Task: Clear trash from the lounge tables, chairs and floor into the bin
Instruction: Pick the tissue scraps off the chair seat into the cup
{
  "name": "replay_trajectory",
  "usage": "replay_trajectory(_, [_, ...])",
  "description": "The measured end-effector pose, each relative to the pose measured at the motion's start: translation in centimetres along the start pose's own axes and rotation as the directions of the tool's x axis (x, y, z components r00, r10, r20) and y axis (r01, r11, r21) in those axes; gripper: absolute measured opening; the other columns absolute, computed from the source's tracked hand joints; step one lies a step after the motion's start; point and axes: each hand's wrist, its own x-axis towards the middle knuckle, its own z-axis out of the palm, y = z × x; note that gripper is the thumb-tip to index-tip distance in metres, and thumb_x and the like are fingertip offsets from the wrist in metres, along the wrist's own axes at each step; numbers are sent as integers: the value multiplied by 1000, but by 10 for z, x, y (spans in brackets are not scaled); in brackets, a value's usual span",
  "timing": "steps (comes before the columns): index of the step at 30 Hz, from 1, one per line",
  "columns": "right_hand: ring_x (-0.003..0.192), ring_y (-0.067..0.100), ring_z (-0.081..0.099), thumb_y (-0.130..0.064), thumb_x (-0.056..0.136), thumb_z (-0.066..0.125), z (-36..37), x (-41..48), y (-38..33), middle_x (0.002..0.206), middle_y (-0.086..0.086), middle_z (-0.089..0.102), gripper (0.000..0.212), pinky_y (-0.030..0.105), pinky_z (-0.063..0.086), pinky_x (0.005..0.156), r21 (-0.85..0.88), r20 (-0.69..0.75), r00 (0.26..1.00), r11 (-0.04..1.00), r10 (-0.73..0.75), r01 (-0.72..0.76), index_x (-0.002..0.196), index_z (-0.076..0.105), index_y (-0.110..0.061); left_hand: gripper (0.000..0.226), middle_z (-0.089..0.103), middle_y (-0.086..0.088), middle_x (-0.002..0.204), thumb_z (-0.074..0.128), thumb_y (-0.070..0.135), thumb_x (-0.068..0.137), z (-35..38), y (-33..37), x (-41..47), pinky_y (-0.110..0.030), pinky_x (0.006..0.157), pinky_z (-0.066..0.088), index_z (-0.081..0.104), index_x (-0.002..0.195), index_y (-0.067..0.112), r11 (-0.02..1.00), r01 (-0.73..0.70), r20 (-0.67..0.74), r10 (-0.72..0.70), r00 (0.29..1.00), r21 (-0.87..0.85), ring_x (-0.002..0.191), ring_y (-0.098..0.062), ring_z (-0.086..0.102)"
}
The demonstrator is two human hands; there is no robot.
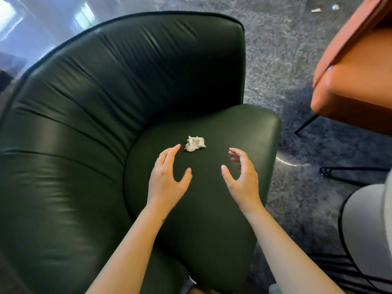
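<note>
A crumpled white paper lies on the seat of the dark green chair. Our left hand hovers over the seat, fingers relaxed and thumb spread, its fingertips just beside the paper. Our right hand hangs nearby, palm inward, fingers loosely bent, holding nothing. More scraps lie well apart on the carpet.

A dark green leather armchair fills the centre and left of the frame. One crumpled white paper lies on its seat cushion. At upper right, two small white scraps lie on the grey carpet floor.
</note>
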Motion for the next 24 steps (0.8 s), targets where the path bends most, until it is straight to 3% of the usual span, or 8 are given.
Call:
replay_trajectory(12, [109, 9, 50, -18, 82, 66, 92, 73, 37, 115, -15, 49, 49, 23, 38, 91, -82, 151, 987, 996, 56, -44, 127, 45, -18, 58, 40, 6, 138, 61, 27, 85, 36, -73, 55, -21, 92, 34, 38, 138, 26, 977, 192, 64, -187, 980, -90, 123, -9, 42])
replay_trajectory(19, [121, 20, 45, -15, 78, 69, 154, 112, 94, 135, 0, 47, 60, 34, 38, 100, -168, 269, 959, 985, 92, -48, 132, 42, -16, 54, 44, 1, 134, 61, 17, 85, 86, -118, 62, -15, 91, 32, 43, 135, 20, 927, 344, 92, -333, 938, -152, 120, -11, 45])
replay_trajectory(24, [115, 30, 42, -14, 78, 67, 187, 129, 117, 137, 7, 43, 63, 38, 38, 95, -346, 291, 954, 938, 76, 31, 136, 42, -16, 54, 45, 3, 133, 60, 15, 85, 108, -135, 60, -15, 90, 33, 42, 135, 22, 873, 446, 135, -426, 895, -197, 118, -9, 45])
